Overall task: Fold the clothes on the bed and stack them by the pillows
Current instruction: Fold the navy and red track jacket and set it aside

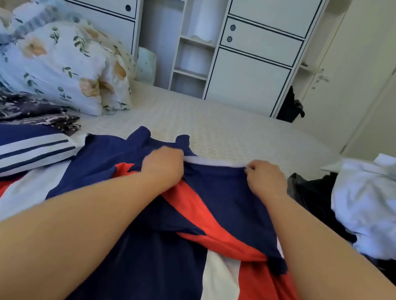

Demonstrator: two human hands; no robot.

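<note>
Two bare hands work at the middle of the bed (pixel 219 125) in the head view. The left hand (pixel 163 165) has its fingers curled down onto the navy, red and white garment (pixel 209 213), gripping its far edge. The right hand (pixel 266 180) pinches the same edge beside a white band, well apart from the left. The garment spreads from under both hands toward the camera, lying flat on the bed. A folded navy striped piece (pixel 17 149) lies just left of it, with a dark patterned folded stack (pixel 23 110) behind, near the floral pillows (pixel 64 60). A crumpled white heap (pixel 378 207) sits at the right, over dark clothing (pixel 315 195). White cupboards (pixel 253 45) stand beyond the bed.
</note>
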